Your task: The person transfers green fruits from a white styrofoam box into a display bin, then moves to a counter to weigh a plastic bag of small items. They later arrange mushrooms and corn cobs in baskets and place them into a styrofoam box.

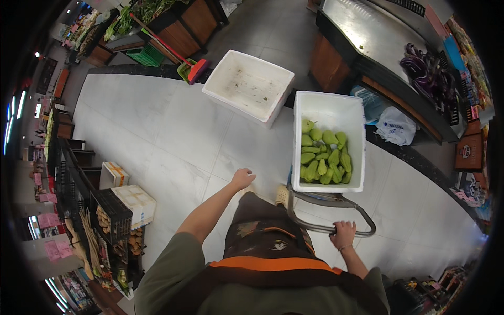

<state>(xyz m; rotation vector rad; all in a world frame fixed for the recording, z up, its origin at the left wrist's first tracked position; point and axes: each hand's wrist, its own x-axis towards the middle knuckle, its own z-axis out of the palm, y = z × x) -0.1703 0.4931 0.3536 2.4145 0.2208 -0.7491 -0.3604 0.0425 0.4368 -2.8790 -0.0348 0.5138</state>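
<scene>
My right hand (343, 235) is closed around the bent metal handle (325, 227) of a hand cart, at the lower right. On the cart stands a white foam box (330, 110), and several green chayotes (323, 157) fill its near part. My left hand (243, 179) hangs above the tiled floor, left of the cart, with its fingers loosely curled and nothing in it. Farther ahead, a second white foam box (248, 84) shows only specks of dirt on its inner bottom.
A red broom (197, 70) and green dustpan (184, 71) stand by the left display counter. To the right, eggplants (429, 75) lie on a metal-topped counter (366, 27), with a white plastic bag (397, 125) below. Closed foam boxes (136, 204) and a black crate (111, 214) are at left.
</scene>
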